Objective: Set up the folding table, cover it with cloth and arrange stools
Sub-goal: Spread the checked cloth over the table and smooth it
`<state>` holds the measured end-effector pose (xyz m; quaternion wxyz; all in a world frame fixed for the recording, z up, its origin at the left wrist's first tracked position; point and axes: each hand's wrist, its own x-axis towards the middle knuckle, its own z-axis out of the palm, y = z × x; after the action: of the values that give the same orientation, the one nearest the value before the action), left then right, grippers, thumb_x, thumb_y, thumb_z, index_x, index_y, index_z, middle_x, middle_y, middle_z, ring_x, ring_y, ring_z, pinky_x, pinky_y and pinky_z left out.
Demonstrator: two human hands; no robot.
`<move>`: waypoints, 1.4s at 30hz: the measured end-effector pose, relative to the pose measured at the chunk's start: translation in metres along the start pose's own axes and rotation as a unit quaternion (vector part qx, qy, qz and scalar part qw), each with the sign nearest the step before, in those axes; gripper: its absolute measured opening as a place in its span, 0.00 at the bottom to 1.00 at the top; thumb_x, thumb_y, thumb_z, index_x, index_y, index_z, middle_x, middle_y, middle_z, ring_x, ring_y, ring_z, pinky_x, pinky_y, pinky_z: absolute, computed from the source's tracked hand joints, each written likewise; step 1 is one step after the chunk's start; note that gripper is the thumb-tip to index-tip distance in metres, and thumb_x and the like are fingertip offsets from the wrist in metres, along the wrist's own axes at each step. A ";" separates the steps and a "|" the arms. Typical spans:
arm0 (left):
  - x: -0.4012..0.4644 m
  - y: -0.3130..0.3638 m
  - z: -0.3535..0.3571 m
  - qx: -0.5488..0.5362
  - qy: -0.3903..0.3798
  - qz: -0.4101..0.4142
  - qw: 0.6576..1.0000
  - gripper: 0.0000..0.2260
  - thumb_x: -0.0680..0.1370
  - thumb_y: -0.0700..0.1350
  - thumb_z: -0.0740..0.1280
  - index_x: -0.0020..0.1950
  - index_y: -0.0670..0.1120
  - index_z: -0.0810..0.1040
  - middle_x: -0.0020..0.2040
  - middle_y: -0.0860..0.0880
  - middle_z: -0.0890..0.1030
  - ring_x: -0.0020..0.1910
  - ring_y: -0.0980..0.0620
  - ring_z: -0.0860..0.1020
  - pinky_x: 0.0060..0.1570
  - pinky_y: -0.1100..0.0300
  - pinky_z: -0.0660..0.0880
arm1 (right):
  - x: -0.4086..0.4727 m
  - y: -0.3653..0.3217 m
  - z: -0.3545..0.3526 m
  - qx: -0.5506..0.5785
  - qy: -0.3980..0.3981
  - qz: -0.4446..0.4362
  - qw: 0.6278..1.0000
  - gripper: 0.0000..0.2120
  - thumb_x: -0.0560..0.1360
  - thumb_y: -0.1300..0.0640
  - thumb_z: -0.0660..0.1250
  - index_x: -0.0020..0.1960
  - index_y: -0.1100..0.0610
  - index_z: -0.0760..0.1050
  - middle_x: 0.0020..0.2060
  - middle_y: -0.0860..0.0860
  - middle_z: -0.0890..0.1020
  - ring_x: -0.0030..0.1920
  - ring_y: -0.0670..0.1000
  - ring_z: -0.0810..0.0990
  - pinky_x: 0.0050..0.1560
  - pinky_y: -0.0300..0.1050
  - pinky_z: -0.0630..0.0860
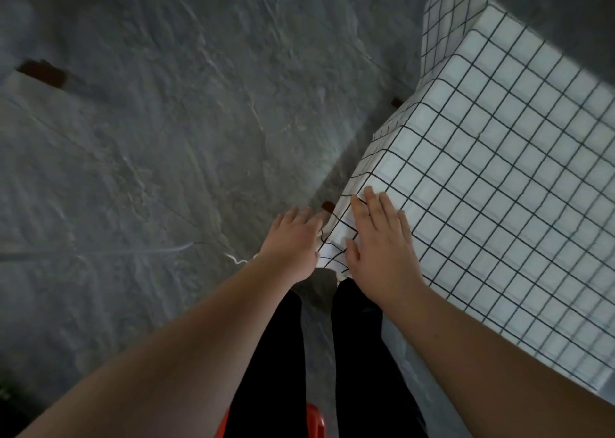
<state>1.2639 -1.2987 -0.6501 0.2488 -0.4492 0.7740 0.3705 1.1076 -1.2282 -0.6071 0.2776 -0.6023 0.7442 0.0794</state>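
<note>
A white cloth with a black grid (499,171) covers the folding table on the right and hangs over its edges. My right hand (379,241) lies flat with straight fingers on the cloth at the table's near left corner. Just left of that corner, my left hand (291,241) reaches to the hanging cloth, its fingertips at the cloth's edge; the fingers look fairly straight and I cannot see them gripping anything. A small brown table foot (327,206) shows beside the corner, and another foot (396,102) farther back.
Grey stone-patterned floor (166,154) fills the left and middle. My legs in black trousers (276,354) stand close to the table corner. A red object (314,419), partly hidden by my legs, sits at the bottom edge. A dark brown piece (41,73) lies at far left.
</note>
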 end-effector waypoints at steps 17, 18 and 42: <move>-0.238 0.069 -0.218 -0.132 0.253 -0.110 0.952 0.33 0.78 0.44 0.63 0.81 0.47 0.52 0.80 0.43 0.58 0.79 0.42 0.55 0.77 0.45 0.54 | -0.106 -0.066 -0.264 -0.010 0.085 -0.087 0.993 0.32 0.80 0.48 0.54 0.80 0.55 0.50 0.80 0.54 0.53 0.80 0.56 0.48 0.77 0.61 0.51; -0.254 0.076 -0.229 -0.118 0.265 -0.107 0.951 0.33 0.78 0.44 0.63 0.81 0.48 0.52 0.80 0.43 0.58 0.79 0.42 0.54 0.77 0.45 0.53 | -0.115 -0.068 -0.280 -0.014 0.090 -0.093 0.991 0.32 0.80 0.48 0.54 0.81 0.54 0.49 0.80 0.54 0.53 0.80 0.55 0.48 0.77 0.60 0.51; -0.269 -0.052 -0.470 0.023 0.289 0.059 0.955 0.32 0.81 0.53 0.60 0.81 0.54 0.48 0.82 0.48 0.48 0.80 0.46 0.41 0.78 0.46 0.42 | -0.030 -0.224 -0.400 0.002 0.198 0.042 0.979 0.33 0.81 0.44 0.54 0.81 0.53 0.47 0.80 0.53 0.52 0.80 0.55 0.45 0.78 0.59 0.47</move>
<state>1.4127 -1.5527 -0.1920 0.0029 -0.4849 0.8463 0.2207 1.1946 -1.4420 -0.2097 0.1225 -0.5736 0.8093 -0.0312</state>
